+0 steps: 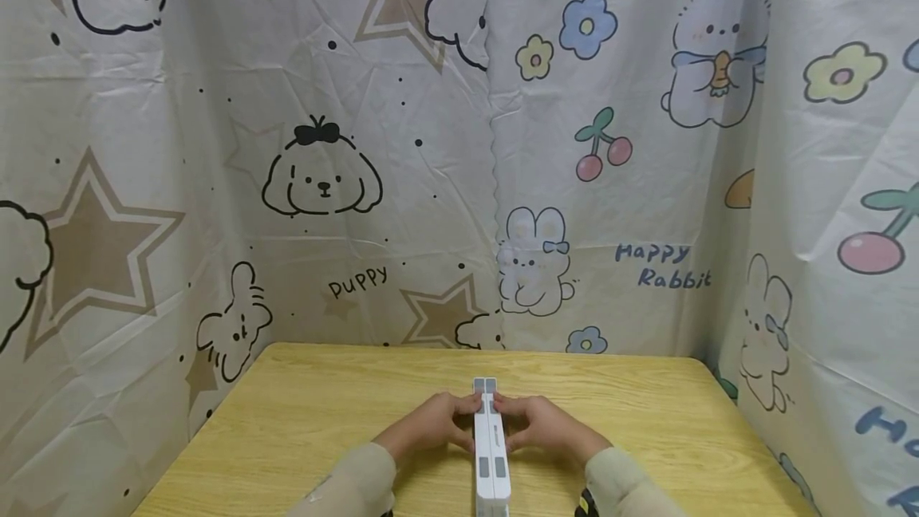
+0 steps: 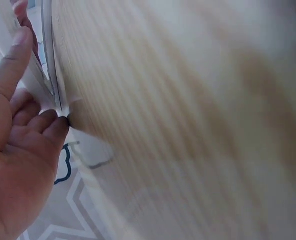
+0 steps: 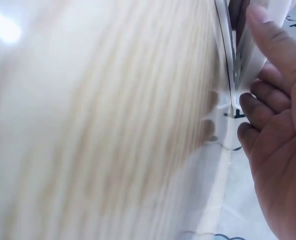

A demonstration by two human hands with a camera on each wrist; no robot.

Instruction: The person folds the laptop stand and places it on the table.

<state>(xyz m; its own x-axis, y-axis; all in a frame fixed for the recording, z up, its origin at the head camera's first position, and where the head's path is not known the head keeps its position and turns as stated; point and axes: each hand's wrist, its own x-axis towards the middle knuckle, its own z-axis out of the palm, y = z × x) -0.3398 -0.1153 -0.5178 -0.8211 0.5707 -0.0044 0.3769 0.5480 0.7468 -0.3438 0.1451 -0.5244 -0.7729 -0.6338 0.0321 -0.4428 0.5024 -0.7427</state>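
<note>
A long, narrow white object made of two parallel halves stands on the wooden table in front of me. Grey rectangular patches mark its top near both ends; its exact kind cannot be told. From the left side, my left hand grips it, the thumb along its face and the other fingers lower down. Opposite, my right hand holds the other half the same way. In the right wrist view, the right thumb lies against the white side, and a narrow gap shows at its lower edge.
Printed curtains with puppies, rabbits and stars hang behind the table and on both sides. The table's far edge lies close to the back curtain. Dark bands are partly visible at both sleeves.
</note>
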